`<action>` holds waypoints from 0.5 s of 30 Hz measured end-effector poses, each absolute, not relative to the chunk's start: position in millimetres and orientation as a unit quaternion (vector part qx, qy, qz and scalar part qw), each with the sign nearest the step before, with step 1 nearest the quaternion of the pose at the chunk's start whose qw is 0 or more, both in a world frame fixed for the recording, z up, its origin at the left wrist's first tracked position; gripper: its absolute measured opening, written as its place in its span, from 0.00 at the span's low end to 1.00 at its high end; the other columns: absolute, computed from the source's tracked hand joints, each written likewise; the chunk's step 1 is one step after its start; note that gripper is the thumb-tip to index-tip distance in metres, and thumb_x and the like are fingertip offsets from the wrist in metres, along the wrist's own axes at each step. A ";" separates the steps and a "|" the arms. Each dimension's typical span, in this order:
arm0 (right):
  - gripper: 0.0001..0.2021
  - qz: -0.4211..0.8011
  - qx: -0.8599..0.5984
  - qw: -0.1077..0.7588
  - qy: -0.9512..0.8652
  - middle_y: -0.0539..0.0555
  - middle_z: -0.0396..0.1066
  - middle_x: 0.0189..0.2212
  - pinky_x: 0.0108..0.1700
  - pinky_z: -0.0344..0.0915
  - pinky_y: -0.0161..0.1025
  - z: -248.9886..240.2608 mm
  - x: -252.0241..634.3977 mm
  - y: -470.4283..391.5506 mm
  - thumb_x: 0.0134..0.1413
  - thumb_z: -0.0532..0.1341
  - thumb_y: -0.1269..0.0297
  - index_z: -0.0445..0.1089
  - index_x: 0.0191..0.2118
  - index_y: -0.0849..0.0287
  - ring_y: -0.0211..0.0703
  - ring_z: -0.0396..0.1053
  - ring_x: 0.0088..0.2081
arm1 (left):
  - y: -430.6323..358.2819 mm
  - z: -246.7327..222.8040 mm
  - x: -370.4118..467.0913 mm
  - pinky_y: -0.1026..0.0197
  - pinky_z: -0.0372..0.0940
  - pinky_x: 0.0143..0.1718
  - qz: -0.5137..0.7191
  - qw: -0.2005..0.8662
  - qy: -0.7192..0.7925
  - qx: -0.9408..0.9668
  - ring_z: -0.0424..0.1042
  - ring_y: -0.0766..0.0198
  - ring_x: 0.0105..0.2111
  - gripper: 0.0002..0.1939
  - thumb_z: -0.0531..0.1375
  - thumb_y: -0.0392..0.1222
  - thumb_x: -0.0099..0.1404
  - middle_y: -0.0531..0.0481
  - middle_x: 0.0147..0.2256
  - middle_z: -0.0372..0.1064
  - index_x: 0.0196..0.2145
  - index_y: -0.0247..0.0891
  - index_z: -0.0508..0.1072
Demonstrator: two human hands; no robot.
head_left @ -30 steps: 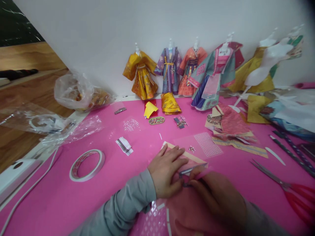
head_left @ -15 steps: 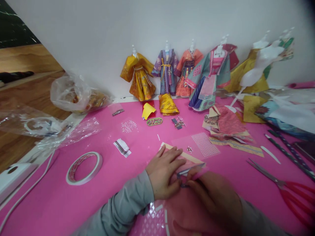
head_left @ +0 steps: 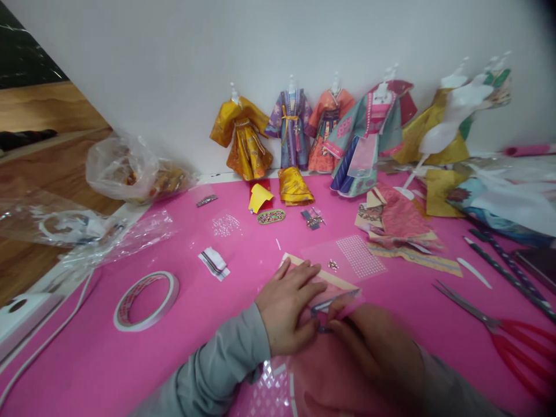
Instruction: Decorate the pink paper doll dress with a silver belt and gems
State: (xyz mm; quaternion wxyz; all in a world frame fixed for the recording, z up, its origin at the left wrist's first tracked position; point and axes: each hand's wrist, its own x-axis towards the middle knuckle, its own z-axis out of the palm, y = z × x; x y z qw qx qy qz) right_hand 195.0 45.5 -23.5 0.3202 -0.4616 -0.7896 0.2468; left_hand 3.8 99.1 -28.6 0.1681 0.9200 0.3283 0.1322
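Observation:
In front of me lies a pink fabric piece (head_left: 336,281) with a cream border and a dark blue and white edge. My left hand (head_left: 284,310) rests flat across it, fingers spread, pressing it to the table. At the right end of the fabric, my right hand (head_left: 376,339) pinches its blue edge between thumb and index finger; the other fingers are in shadow. Just beyond sit a small cluster of beads (head_left: 332,265) and a sheet of stick-on pearls (head_left: 361,256). A shiny patterned plastic sheet (head_left: 267,391) shows below my left wrist.
Scissors with red handles (head_left: 490,325) lie at the right, beside pencils (head_left: 506,272). A tape roll (head_left: 171,292) is at the left. Fabric scraps (head_left: 399,214) lie at back right. Several doll forms in robes (head_left: 243,139) stand along the wall. Plastic bags (head_left: 117,171) occupy the left.
The view has shifted slightly, so everything sits a little further left. Both hands keep nearly the same pose on the fabric.

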 end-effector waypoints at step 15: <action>0.09 0.220 -0.455 0.331 -0.797 0.53 0.76 0.30 0.33 0.71 0.40 -25.9 193.7 46.5 0.62 0.48 0.69 0.64 0.37 0.55 0.43 0.75 0.32 | 98.9 -30.4 3.2 0.35 0.40 0.63 0.143 0.169 0.326 0.919 0.54 0.47 0.63 0.29 0.58 0.40 0.55 0.39 0.61 0.58 0.55 0.38 0.64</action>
